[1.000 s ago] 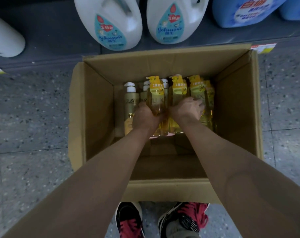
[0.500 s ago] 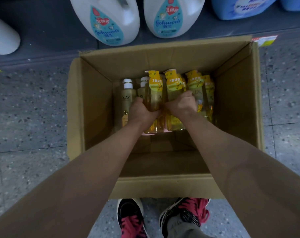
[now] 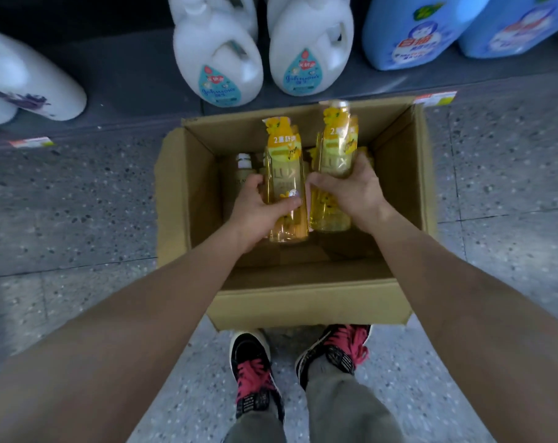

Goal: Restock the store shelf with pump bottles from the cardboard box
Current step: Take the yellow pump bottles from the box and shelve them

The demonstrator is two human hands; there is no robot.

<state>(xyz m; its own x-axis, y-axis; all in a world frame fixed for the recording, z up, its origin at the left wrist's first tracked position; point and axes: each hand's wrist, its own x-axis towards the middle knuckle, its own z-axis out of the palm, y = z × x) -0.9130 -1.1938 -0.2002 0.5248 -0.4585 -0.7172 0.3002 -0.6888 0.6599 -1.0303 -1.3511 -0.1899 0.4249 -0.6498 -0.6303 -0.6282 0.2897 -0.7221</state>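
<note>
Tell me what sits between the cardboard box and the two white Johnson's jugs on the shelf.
Nothing stands there. In the head view, only the dark shelf edge separates the cardboard box from the white jugs; a price tag lies off to the right.

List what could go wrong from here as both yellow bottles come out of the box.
1. Each hand grips one bottle by its smooth body alone: the left hand on the left yellow bottle, the right hand on the right yellow bottle. Either might slip.
2. The bottles sit close together and may knock.
3. The cardboard box lies right at the shoes, a possible trip.
</note>
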